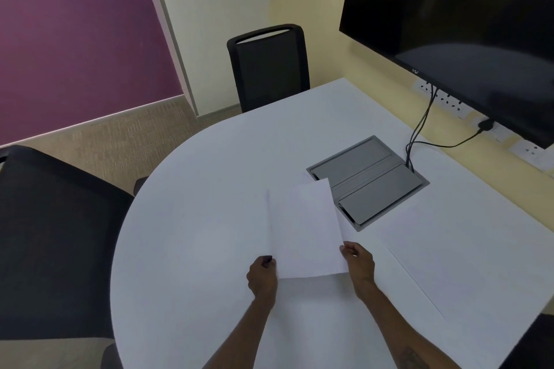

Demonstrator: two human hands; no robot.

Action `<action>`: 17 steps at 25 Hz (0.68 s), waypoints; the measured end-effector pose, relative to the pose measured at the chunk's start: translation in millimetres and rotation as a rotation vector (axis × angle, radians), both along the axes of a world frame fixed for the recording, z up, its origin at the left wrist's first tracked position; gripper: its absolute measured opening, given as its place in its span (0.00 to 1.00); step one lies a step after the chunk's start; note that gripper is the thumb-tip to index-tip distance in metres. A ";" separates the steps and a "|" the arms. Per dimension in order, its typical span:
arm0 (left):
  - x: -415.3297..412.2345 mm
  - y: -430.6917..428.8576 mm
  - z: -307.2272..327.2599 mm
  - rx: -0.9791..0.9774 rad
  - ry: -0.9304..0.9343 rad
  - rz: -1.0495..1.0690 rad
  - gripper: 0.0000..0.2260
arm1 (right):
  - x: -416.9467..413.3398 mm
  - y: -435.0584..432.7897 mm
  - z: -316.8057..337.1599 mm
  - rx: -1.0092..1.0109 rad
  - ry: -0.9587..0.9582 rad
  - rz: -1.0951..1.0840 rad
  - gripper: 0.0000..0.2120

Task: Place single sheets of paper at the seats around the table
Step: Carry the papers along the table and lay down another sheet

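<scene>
White paper (pixel 305 228) is held above the white table (pixel 195 219), near its middle. My left hand (pixel 262 277) grips the paper's lower left corner. My right hand (pixel 358 263) pinches its right edge near the lower corner. A second edge shows along the left side of the paper, so more than one sheet may be in my hands. Another white sheet (pixel 467 255) lies flat on the table at the right. Black chairs stand at the far side (pixel 269 69) and at the left (pixel 51 234).
A grey cable box (pixel 368 180) is set into the table just beyond the held paper, with black cables (pixel 419 129) running up to wall sockets. A large dark screen (pixel 464 15) hangs on the right wall. A purple wall panel stands at the left.
</scene>
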State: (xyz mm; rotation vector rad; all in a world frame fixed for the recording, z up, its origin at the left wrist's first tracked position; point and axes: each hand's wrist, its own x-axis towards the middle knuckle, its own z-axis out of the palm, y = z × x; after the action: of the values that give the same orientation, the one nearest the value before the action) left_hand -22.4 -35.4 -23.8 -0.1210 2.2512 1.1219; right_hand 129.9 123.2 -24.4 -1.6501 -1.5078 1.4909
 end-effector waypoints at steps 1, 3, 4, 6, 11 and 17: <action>-1.5 -4.8 2.0 0.001 0.004 0.000 0.09 | 1.1 -7.1 3.0 -0.004 0.011 -0.005 0.07; -3.9 -16.0 5.2 0.014 0.015 -0.008 0.09 | 2.4 -22.2 12.2 0.008 0.036 -0.018 0.07; -5.0 -20.8 7.7 0.012 0.031 -0.013 0.09 | 2.0 -28.7 14.2 0.008 0.051 -0.029 0.07; -7.7 -33.4 12.5 0.021 0.060 -0.015 0.09 | 1.2 -44.8 15.5 0.010 0.085 -0.041 0.06; -17.7 -80.3 19.4 0.062 0.137 -0.023 0.08 | 0.0 -103.8 19.7 0.009 0.179 -0.062 0.07; -12.5 -158.7 35.3 0.110 0.191 -0.044 0.07 | 13.8 -189.0 25.9 -0.006 0.221 -0.104 0.06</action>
State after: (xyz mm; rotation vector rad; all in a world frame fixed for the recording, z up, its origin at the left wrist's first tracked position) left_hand -34.9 -194.1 11.5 0.0834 2.3384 1.2771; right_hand 143.6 -65.8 1.5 -1.4873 -1.2812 1.5649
